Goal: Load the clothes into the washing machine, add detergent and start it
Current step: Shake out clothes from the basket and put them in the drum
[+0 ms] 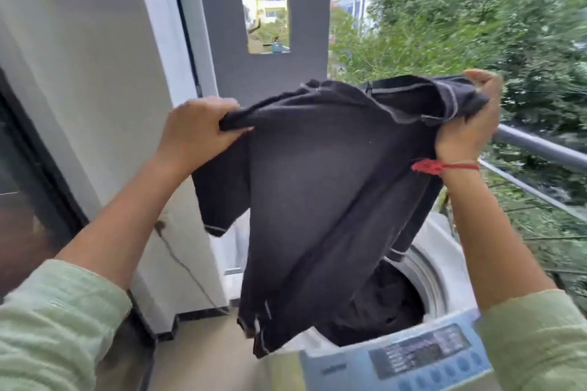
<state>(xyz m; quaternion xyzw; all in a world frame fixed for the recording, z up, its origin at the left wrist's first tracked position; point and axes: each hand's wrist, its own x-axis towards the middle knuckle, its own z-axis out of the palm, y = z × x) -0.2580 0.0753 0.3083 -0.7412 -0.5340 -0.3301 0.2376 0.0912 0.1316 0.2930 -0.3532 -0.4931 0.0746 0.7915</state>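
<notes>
A dark grey T-shirt [317,187] hangs spread out in the air, turned inside out with pale seams showing. My left hand [193,130] grips its left shoulder and my right hand [470,123] grips the right shoulder, both raised to chest height. Below it stands a white top-loading washing machine [444,251] with its lid up. Dark clothes [384,305] lie in the drum. The shirt's hem dangles over the machine's front left rim. A pale blue control panel [422,359] with buttons runs along the near edge.
A white wall [95,89] and a dark door frame stand on the left, with a thin cable [181,260] running down the wall. A grey metal railing [540,149] borders the balcony on the right, with trees beyond. A grey pillar [263,69] rises behind the machine.
</notes>
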